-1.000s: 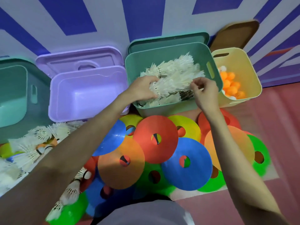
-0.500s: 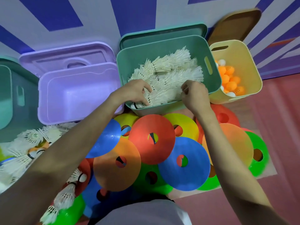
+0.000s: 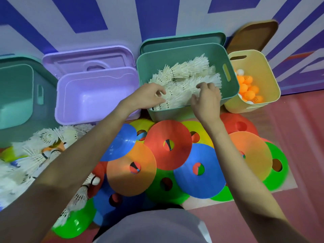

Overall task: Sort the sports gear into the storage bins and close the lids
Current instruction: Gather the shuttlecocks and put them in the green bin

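A green bin [image 3: 233, 71] at the back holds a heap of white shuttlecocks [image 3: 189, 71]. My left hand [image 3: 149, 96] reaches over its near left rim, fingers curled on a row of shuttlecocks. Beside it my right hand [image 3: 206, 99] has its fingertips curled into the pile at the near right. More loose shuttlecocks [image 3: 47, 137] lie on the floor at the left. Several coloured disc cones [image 3: 168, 144] overlap on the floor in front of the bins. An empty purple bin [image 3: 98, 95] stands left of the green one.
A yellow bin [image 3: 254, 62] at the right holds orange and white balls [image 3: 249, 88]. A teal bin [image 3: 15, 93] stands at the far left. A purple lid [image 3: 87, 58], a green lid [image 3: 184, 40] and a brown lid [image 3: 254, 34] lean against the wall behind their bins.
Both hands have stayed in the green bin and drawn closer together over the near part of the shuttlecock pile. The view has shifted slightly.
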`<state>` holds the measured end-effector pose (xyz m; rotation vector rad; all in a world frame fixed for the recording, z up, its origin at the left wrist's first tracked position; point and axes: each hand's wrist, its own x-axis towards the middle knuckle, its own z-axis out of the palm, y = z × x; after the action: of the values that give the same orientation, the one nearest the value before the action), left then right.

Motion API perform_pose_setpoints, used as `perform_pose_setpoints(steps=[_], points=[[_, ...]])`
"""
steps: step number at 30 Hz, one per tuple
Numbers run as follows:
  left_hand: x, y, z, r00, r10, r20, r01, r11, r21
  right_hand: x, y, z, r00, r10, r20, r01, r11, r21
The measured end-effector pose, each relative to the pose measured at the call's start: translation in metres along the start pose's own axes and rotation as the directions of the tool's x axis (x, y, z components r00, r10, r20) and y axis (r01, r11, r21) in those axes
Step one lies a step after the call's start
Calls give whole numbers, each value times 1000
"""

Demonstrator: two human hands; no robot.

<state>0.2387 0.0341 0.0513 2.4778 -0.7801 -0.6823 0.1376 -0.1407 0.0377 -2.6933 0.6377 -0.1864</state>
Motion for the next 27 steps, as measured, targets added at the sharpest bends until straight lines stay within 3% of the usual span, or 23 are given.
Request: perform_pose_setpoints(steps=[4,7,14,18,22,27], points=[[-52,-12,-3,944,57,-325,-127,972,-197,-42,-28,6,977,-182,-113,205,948,244],[-105,-33,1,892,-5,-451,-138,949,-283,-80,-51,19,954,-286,-92,300,895,329],[-239,-114,47,833,-289,-473,108,922,-372,-165,-104,64,855,-484,186,383,832,402],[-311,-142,69,729,-320,-605,135,934,-331,-200,-136,85,767,-550,331,418,819,393],[-355,-169,80,672,-370,-642,166,920,-356,-220,-177,101,701,-607,375,457,786,417],[-376,-198,76,669,-404,-624,224,910,-348,-211,-239,126,629,-667,400,562,745,359]])
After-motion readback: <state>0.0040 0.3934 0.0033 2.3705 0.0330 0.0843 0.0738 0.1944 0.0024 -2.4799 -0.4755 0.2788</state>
